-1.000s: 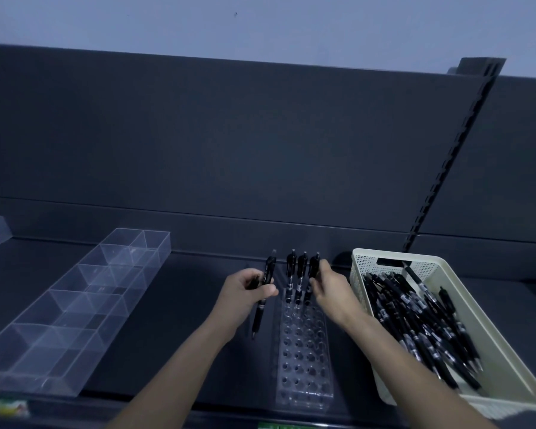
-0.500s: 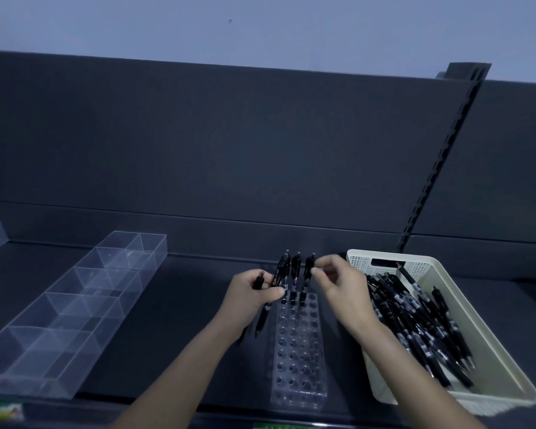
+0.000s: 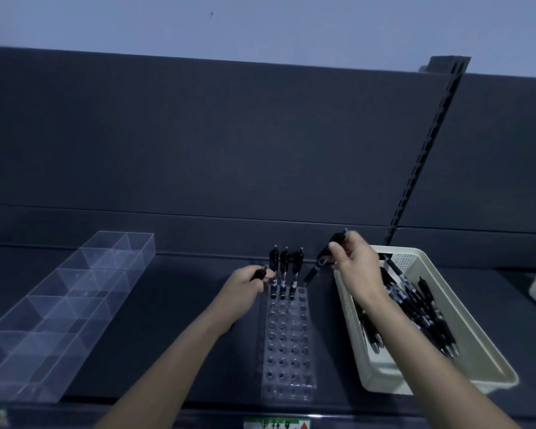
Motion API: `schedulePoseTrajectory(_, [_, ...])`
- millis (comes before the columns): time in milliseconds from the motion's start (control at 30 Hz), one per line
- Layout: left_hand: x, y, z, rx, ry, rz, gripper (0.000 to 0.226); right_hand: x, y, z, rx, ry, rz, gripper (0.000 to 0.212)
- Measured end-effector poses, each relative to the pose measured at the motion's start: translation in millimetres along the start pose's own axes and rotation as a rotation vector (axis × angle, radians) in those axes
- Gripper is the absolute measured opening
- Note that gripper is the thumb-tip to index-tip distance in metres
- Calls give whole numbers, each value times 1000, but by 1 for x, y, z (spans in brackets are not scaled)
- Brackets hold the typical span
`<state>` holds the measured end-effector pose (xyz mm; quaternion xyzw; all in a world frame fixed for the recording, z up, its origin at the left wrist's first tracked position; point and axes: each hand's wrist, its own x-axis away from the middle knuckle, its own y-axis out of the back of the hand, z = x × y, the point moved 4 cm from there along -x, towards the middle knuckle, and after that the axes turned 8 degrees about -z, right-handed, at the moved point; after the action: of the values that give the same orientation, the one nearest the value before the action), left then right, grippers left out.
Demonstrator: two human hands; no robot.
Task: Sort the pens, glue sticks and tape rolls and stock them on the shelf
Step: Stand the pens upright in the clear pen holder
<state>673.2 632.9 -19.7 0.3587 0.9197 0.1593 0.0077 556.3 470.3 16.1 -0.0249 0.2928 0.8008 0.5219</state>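
**Retail shop interior, stationery aisle.** A dark metal display shelf (image 3: 167, 308) runs across the lower half of the frame, backed by a flat panel (image 3: 198, 134) and a slotted upright (image 3: 421, 156) at the upper right, as on store gondola fixtures. A printed label (image 3: 276, 424) sits on the shelf's front edge at bottom centre. Merchandising fittings stand on the shelf: a clear divided tray (image 3: 59, 305) at lower left, a clear perforated rack (image 3: 287, 351) at centre, and a cream basket (image 3: 381, 379) of identical black pens (image 3: 415, 308) at lower right.
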Motion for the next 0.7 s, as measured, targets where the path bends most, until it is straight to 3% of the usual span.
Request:
schedulePoseTrajectory(233, [2,3,8,-14,-157,4,28,7,-32,-11,242,82,155,19])
schedulePoseTrajectory(500, [3,7,18,15,-125,11,43,13,-49,-21,412,93,266,14])
schedulePoseTrajectory(700, [3,10,15,107,-135,-65,33,12,-50,-24,435,92,269,14])
